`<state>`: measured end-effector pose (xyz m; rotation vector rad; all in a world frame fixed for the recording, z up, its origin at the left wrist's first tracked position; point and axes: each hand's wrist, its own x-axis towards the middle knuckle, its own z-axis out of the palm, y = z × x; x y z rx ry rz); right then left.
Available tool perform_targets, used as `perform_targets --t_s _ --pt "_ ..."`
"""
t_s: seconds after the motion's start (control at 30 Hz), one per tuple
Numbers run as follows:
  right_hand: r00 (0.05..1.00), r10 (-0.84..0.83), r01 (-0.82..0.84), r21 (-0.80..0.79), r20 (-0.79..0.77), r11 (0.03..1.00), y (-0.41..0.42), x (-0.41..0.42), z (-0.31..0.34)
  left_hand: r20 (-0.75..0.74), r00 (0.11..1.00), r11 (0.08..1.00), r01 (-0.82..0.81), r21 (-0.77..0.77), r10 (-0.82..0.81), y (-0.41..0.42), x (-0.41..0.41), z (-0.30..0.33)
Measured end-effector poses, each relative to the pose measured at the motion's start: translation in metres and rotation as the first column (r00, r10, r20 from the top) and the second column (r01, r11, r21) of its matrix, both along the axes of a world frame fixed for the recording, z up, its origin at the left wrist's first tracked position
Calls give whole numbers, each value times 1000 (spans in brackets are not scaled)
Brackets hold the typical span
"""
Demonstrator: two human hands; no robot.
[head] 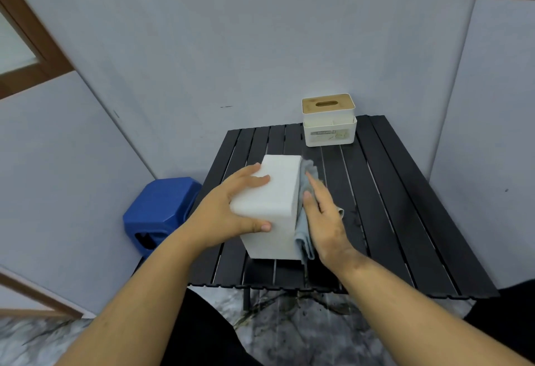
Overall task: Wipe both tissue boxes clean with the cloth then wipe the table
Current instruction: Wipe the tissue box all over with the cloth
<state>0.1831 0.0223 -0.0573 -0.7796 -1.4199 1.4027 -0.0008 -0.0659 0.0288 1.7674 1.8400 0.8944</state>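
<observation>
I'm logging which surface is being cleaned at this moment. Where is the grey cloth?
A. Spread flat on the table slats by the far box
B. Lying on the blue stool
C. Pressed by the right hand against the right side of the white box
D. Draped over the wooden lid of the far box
C: the right hand presses the grey cloth flat against the right side of the white box, which the left hand grips.

table (405,206) right half open, far tissue box (329,122) blocks rear
</observation>
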Motion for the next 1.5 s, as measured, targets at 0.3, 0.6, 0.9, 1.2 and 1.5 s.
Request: perform_targets --t_s 0.3,0.6,0.9,1.2,1.5 --pt "986 4 -56 309 164 949 -19 -10 -8 -157 987 985 10 -171 -37 -5 -35 24" --pt "981 37 -144 594 188 792 -21 -49 31 -77 997 998 9 -66 -14 -4 -54 10" --pt "982 -61 -4 341 181 940 -22 -24 -33 -39 999 994 -24 -110 20 -4 -60 4" --pt "987 -20 -86 622 162 778 -12 -69 38 -33 999 998 0 -60 -2 2 -60 7" --pt "994 -17 -8 230 108 973 -15 -29 -29 -66 998 994 -29 -102 22 -1 -58 3"
